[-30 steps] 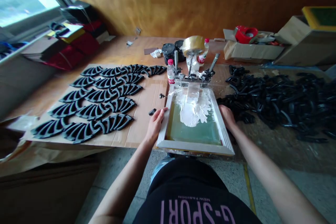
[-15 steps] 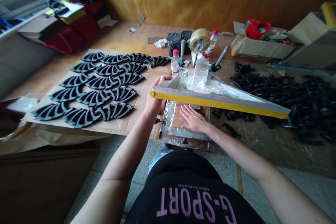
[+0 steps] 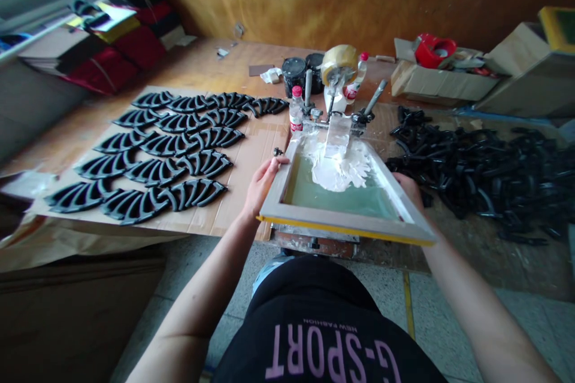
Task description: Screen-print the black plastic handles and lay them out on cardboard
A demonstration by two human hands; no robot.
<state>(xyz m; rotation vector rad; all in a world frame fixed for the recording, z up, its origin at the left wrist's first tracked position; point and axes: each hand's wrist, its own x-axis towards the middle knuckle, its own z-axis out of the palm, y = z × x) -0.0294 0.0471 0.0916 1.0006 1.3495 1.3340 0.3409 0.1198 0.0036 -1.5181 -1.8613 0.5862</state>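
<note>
Screen-printing frame sits at the centre of the desk, hinged at its far end. The near rail is tilted a little above the base plate below it, with the yellow underside edge showing.

Left hand: clenched on the frame's left rail, thumb on top and fingers round the outer side.
Right hand: against the frame's right rail and mostly hidden behind it; cannot tell whether it is grasping.

Inside the frame, white ink is spread over the far half of the green mesh. A squeegee lies in the ink at the far rail.

Just beyond the frame: small red-capped bottle, roll of tape, two black jars.
Left of the frame: black fan-shaped parts laid in rows on cardboard.
Right of the frame: loose heap of black parts.
Far right of the frame: cardboard box with a red tape dispenser on it.
</note>
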